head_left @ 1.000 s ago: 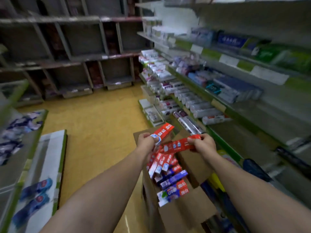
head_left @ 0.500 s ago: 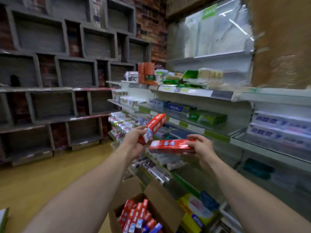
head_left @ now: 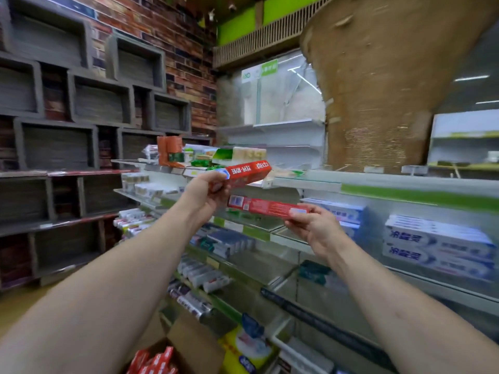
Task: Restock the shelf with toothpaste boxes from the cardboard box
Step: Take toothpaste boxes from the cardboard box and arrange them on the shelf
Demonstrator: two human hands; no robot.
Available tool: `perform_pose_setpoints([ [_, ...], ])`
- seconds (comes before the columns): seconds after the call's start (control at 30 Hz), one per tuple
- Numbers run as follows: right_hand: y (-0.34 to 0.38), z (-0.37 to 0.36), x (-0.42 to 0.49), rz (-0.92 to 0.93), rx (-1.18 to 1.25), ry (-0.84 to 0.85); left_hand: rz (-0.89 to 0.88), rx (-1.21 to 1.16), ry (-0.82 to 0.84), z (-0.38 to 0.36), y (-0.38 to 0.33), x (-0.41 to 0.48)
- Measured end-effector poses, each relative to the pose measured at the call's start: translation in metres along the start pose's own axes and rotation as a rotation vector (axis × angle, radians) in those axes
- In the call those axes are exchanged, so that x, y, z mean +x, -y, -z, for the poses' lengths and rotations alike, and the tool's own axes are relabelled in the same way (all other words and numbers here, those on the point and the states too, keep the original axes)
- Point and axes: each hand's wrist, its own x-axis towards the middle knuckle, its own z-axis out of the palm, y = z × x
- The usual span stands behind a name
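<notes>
Head view: one wide look along a shop aisle, with both forearms rising from the bottom edge toward the shelving at centre right.
Left hand: the left hand is at the centre of the frame. Its grip is closed round one end of the upper red box, which sticks out to the right, slightly tilted, with its print upside down.
Right hand: the right hand is lower and right of centre. Its fingers pinch the right end of the lower red box, which lies nearly level and points left.
Why held so: each box is gripped at one end, probably so the free end can enter the shelf first. One box per hand means fewer reaches.
Shelf: the shelf with its green edge strip runs across the right. Both boxes are in the air in front of it and not yet resting.
Cardboard box: the cardboard box sits at bottom centre with a flap open and red stock inside, apparently kept below the shelving for easy reach.
Neighbours: white and blue boxes are stacked flat at the right with their long faces outward, a likely pattern to copy.
</notes>
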Motion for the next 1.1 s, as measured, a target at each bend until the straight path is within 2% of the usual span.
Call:
perform_pose_setpoints([
  [0.23, 0.067, 0.083, -0.06, 0.088, -0.113, -0.043, -0.038, 0.15, 0.018, -0.098, 0.009, -0.039],
  [0.67, 0.209, 0.232, -0.177, 0.295, -0.095, -0.248, 0.137, -0.141, 0.235, -0.279, 0.078, -0.098],
  [0.93, 0.282, 0.286, -0.216, 0.433, -0.149, -0.427, 0.236, -0.242, 0.394, -0.375, 0.113, -0.109],
  [1.1, 0.316, 0.31, -0.219, 0.518, -0.194, -0.536, 0.275, -0.226, 0.498, -0.423, 0.127, -0.106],
])
